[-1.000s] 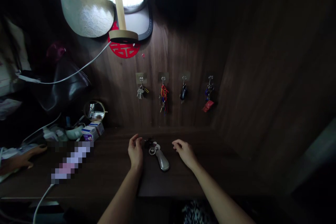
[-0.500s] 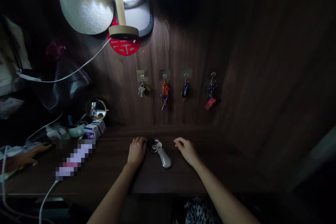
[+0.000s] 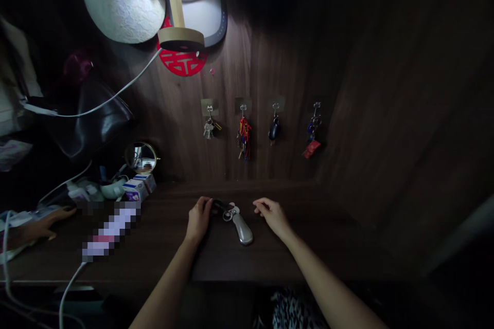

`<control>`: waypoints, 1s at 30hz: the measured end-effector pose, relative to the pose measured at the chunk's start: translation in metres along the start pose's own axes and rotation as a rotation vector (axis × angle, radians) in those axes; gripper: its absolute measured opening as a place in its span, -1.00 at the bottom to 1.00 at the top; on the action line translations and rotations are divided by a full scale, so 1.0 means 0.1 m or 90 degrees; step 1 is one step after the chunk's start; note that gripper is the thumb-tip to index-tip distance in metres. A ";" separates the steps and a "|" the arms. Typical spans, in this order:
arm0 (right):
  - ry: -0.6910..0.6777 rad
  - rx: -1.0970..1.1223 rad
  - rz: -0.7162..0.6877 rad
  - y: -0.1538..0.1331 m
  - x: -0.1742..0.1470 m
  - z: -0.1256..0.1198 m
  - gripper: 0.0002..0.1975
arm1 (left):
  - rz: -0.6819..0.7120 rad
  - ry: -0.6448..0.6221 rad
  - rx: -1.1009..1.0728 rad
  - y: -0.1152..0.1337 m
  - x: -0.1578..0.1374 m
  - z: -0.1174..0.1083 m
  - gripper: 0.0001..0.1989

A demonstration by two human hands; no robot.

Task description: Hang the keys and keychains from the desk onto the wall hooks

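A silver key fob (image 3: 243, 230) lies on the dark wooden desk between my hands. Metal key rings (image 3: 230, 213) join it to a black strap (image 3: 219, 205). At the strap's left end, my left hand (image 3: 198, 219) has its thumb and fingers closed on it. My right hand (image 3: 272, 217) rests on the desk to the right of the fob, apart from it. Its fingers are curled in, and no object shows in them.
On the wall hooks hang silver keys (image 3: 209, 129), keys with red cords (image 3: 244, 136), a dark fob (image 3: 274, 129) and keys with a red tag (image 3: 312, 149). A lamp (image 3: 180, 38) stands above. Left are a mirror (image 3: 141, 158), small boxes (image 3: 137, 188) and a brown hand-shaped thing (image 3: 50, 222).
My left hand has shifted slightly left and lifted, and the black strap now stretches out beside its fingertips. The fob and my right hand stay nearly in place. The view has tilted slightly.
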State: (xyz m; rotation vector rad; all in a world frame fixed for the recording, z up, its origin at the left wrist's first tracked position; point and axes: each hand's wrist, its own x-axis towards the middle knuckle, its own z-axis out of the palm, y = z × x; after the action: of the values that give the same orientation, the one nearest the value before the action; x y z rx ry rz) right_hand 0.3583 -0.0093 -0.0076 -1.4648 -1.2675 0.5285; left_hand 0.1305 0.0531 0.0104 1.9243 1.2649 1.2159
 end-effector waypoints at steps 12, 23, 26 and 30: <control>-0.065 0.070 -0.151 -0.41 -0.12 0.41 -0.61 | -0.053 -0.075 -0.236 0.05 -0.04 0.04 -0.65; -0.197 0.067 -0.149 -0.48 -0.16 0.42 -0.71 | -0.049 -0.218 -0.242 0.06 -0.05 0.09 -0.68; -0.146 0.000 -0.180 -0.43 -0.15 0.49 -0.78 | -0.054 -0.233 -0.276 0.06 -0.05 0.07 -0.66; -0.115 -0.015 -0.195 -0.38 -0.12 0.52 -0.85 | -0.071 -0.261 -0.359 0.09 -0.06 0.05 -0.68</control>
State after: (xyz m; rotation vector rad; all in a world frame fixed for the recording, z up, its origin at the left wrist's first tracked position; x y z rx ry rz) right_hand 0.2946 -0.0038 0.0060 -1.2317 -1.6118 0.4487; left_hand 0.1378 0.0441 0.0132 1.5520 0.7077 0.9272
